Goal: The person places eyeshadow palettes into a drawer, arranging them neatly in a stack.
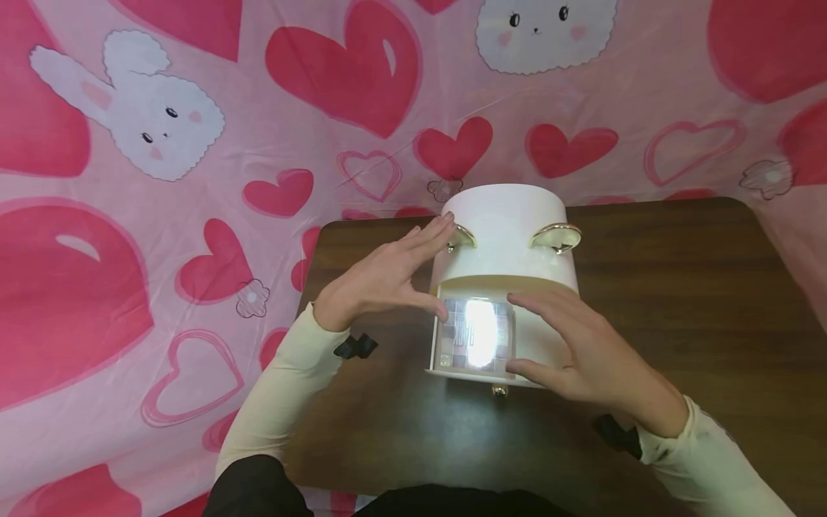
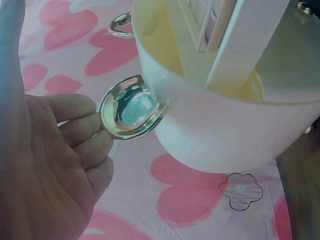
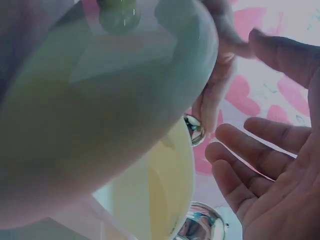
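A white round storage box (image 1: 504,251) stands on the table with its front drawer (image 1: 543,341) pulled out. Lying in the drawer's left part is a square palette (image 1: 474,337) with a shiny, glare-covered top. My left hand (image 1: 388,276) is at the box's left side, fingers extended by a gold ear-shaped handle (image 2: 131,109); in the left wrist view the fingertips meet its rim. My right hand (image 1: 588,352) hovers over the drawer's right part, thumb and fingers spread beside the palette. Nothing is held in it, as the right wrist view shows.
A second gold handle (image 1: 557,235) sticks out at the box's right. The drawer's small gold knob (image 1: 500,390) points toward me. Under the box is a dark wooden table (image 1: 678,309); a pink cloth (image 1: 213,201) with hearts and rabbits hangs behind and at the left.
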Demonstrator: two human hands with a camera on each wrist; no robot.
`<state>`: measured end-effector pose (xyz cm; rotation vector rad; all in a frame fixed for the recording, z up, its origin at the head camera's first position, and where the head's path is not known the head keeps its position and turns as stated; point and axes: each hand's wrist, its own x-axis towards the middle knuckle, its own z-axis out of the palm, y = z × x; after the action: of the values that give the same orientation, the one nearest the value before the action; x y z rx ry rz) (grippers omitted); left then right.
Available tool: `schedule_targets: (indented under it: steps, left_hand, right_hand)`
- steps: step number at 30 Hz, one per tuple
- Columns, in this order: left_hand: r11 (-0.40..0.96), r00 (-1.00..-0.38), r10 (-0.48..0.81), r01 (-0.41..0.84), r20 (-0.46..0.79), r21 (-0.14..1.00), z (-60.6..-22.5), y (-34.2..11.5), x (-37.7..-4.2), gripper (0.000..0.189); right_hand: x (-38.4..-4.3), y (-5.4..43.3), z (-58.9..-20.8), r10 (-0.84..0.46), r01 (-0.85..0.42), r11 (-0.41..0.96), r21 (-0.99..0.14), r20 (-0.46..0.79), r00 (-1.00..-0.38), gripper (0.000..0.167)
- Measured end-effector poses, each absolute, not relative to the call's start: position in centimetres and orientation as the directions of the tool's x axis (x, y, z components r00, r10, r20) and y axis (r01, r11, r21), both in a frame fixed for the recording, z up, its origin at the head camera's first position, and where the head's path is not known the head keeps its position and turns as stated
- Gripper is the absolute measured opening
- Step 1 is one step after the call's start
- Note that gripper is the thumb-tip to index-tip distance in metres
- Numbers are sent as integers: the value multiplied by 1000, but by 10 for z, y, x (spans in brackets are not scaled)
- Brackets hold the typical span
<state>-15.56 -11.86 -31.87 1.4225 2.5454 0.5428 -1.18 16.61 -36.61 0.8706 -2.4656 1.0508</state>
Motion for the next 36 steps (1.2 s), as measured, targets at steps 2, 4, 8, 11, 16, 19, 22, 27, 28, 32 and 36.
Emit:
schedule_targets:
  steps: [2,4,8,11,16,19,22,27,28,32,36]
  left_hand:
    - [472,-525,850,788,31,396,-319,-119,-156,116]
    - [468,-524,851,789,38,398,-319,-119,-157,116]
    - [462,-521,852,792,47,399,-320,-119,-158,115]
    - [462,-521,852,793,48,396,-320,-118,-158,116]
    - [467,-526,849,792,51,392,-319,-118,-159,116]
    - [472,-531,846,789,52,392,-319,-118,-159,116]
    - [476,-536,843,786,51,395,-319,-119,-158,116]
    - [471,-533,844,788,55,397,-321,-119,-158,115]
    - [470,-532,845,788,57,397,-321,-119,-158,115]
    - [465,-532,845,786,60,408,-323,-119,-157,116]
    - [464,-530,846,785,60,410,-324,-118,-158,115]
  right_hand:
    - [-7,165,-368,-394,-692,505,-517,575,-717,69]
    - [-2,162,-369,-365,-746,466,-475,665,-652,60]
    - [11,151,-369,-291,-813,462,-355,805,-517,48]
    - [22,141,-370,-259,-836,484,-260,870,-420,38]
    - [35,125,-382,-210,-864,493,-100,950,-230,25]
    - [37,119,-394,-197,-866,501,-10,972,-125,21]
    - [38,116,-408,-212,-860,510,23,972,-100,20]
    - [41,114,-435,-250,-837,547,-7,953,-172,21]
    - [41,114,-440,-255,-828,560,-13,948,-188,21]
    - [39,113,-456,-257,-802,597,-10,945,-203,21]
    - [38,113,-464,-260,-793,609,-12,941,-215,22]
